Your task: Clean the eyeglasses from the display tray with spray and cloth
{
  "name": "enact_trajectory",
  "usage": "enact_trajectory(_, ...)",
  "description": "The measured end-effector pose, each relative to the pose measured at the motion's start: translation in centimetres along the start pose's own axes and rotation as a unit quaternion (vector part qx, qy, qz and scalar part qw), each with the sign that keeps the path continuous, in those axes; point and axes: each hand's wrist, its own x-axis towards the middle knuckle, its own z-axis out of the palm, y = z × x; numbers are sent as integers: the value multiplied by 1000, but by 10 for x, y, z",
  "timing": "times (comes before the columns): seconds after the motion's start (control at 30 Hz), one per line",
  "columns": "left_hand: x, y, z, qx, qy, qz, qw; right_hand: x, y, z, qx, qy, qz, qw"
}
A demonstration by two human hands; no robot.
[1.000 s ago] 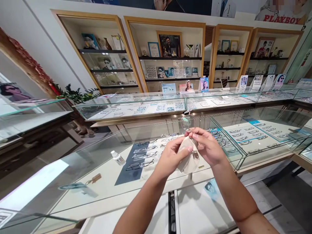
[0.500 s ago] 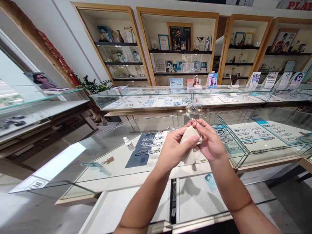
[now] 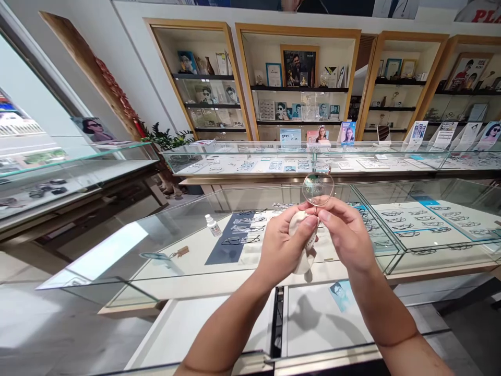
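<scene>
My left hand (image 3: 282,237) is closed around a bunched cream cloth (image 3: 302,263), thumb on top. One end of the eyeglasses lies inside the cloth, hidden from me. Above my fingertips stands the other round lens with its thin metal rim (image 3: 318,189), and small specks or reflections show on it. My right hand (image 3: 349,232) pinches the glasses near the bridge, its fingers close against those of my left hand. Both hands are held up over the glass display case (image 3: 168,243).
A white spray bottle (image 3: 213,225) stands on the case, near a brown tag (image 3: 180,251). Several eyeglass frames (image 3: 240,239) lie under the glass. Below my arms are pulled-out white drawers (image 3: 203,334), one holding a blue picture card (image 3: 341,296). A plant (image 3: 168,137) stands behind at left.
The glasses have turned, so the bare lens shows wider and tilts to the right. My right hand has opened slightly away from the cloth. The view has shifted a little left.
</scene>
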Motion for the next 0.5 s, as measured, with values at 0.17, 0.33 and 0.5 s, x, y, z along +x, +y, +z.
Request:
enact_trajectory(0.17,6,0,-13,28,-75,-10,997,6,3,-8,-19,-13,24,999)
enact_trajectory(0.33,13,8,-26,53,-158,-21,986,11,4,-11,-7,16,67,998)
enact_trajectory(0.5,13,3,-23,45,-131,-48,989,10,2,-9,-29,10,39,999)
